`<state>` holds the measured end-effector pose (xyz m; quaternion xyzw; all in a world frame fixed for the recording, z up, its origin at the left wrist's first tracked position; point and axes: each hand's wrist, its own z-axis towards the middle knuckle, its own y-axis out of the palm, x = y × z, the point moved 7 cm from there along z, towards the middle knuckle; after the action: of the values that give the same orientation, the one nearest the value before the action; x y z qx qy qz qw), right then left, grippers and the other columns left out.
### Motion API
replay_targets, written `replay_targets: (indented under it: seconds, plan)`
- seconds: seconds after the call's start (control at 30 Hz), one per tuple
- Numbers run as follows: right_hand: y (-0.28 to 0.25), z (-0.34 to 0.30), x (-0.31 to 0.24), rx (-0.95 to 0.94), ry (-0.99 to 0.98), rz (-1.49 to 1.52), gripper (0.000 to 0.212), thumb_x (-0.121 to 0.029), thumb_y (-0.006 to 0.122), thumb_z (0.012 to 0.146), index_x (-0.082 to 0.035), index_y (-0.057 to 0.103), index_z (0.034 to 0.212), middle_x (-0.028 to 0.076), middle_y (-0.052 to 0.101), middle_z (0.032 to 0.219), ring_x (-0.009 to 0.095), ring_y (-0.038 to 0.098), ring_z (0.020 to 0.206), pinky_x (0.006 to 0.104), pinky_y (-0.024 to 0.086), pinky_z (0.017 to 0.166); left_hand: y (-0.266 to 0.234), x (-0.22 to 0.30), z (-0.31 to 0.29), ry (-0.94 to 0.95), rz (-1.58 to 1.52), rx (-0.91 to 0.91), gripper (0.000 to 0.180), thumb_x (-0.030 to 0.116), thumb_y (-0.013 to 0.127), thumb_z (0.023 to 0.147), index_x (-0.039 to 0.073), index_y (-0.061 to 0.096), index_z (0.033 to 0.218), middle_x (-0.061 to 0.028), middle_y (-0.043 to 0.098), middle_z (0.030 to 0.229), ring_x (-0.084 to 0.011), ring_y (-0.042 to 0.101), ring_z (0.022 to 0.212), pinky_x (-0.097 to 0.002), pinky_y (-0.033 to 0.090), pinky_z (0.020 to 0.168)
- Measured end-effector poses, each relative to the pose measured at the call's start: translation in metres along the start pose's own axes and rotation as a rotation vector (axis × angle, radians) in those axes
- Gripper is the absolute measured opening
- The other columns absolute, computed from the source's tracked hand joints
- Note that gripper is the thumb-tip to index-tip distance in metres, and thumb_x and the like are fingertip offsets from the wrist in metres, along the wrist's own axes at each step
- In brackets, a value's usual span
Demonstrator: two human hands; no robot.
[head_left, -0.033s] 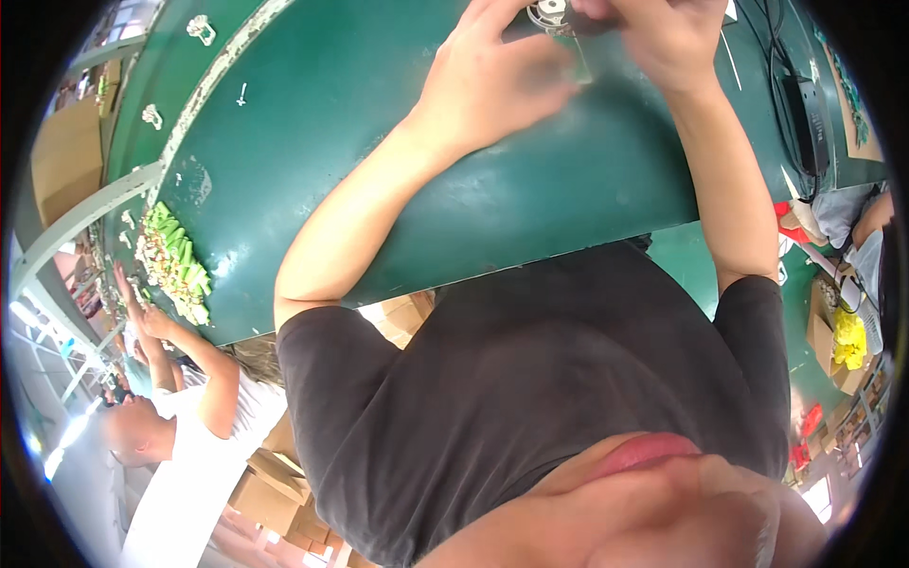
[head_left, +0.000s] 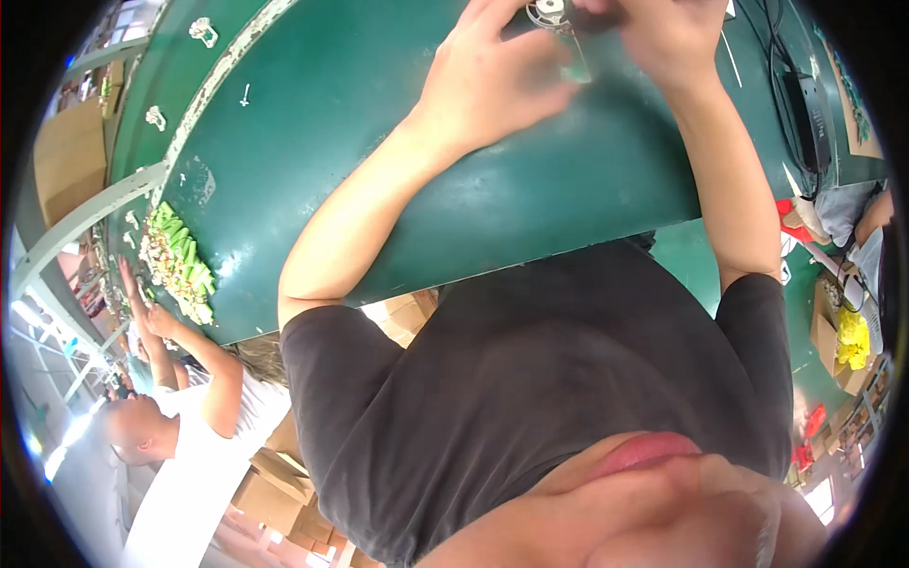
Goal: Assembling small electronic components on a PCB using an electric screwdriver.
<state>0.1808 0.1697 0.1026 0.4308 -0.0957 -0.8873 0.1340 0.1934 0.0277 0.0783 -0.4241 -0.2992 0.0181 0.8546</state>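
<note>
At the top edge of the head view, a small round silvery-white part with a hole shows between my hands. My left hand has its fingers curled around this part's near side, and its thumb side is smeared by motion. A thin translucent greenish piece shows beside the left fingers. My right hand is bent in from the right with fingertips pinched together close to the round part. What those fingertips hold is dark, blurred and partly cut off. Both hands are above the green tabletop.
A heap of green and pale small pieces lies at the table's left end, by a co-worker in white. White fittings lie beyond the pale rail. A black power adapter with cables is at right. Cardboard boxes stand below.
The whole view has shifted very slightly. Both hands keep about the same place and pose at the round part.
</note>
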Motion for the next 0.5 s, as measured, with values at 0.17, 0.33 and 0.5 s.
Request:
replay_targets:
  seconds: [0.17,0.33,0.5]
  plan:
    - [-0.013,-0.004,-0.002,0.088,0.028,-0.08,0.042,0.002,0.066,0.094,-0.001,0.048,0.133,0.005,0.06,0.083,0.009,0.056,0.063,0.0248,0.046,0.059,-0.044,-0.039,0.032,-0.117,0.054,0.165,0.03,0.009,0.08,0.069,0.002,0.064,0.095,-0.0156,0.071,0.105,-0.0322,0.07,0.101,-0.0383,0.054,0.093]
    - [0.017,-0.002,-0.002,-0.137,-0.083,-0.618,0.057,-0.007,0.075,0.088,-0.001,0.044,0.136,0.008,0.059,0.106,0.013,0.055,0.092,0.0289,0.046,0.085,-0.138,-0.19,0.016,-0.383,0.427,0.231,0.043,0.014,0.079,0.077,0.005,0.065,0.116,-0.0178,0.074,0.103,-0.0298,0.072,0.098,-0.0388,0.055,0.092]
    - [0.013,-0.004,0.011,-0.155,-0.314,-0.357,0.07,0.003,0.073,0.085,-0.006,0.035,0.143,0.009,0.054,0.115,0.014,0.055,0.106,0.0284,0.044,0.092,-0.15,-0.233,0.029,-0.431,0.547,0.176,0.027,0.015,0.078,0.081,0.003,0.074,0.105,-0.0159,0.075,0.093,-0.0283,0.074,0.089,-0.0384,0.057,0.083]
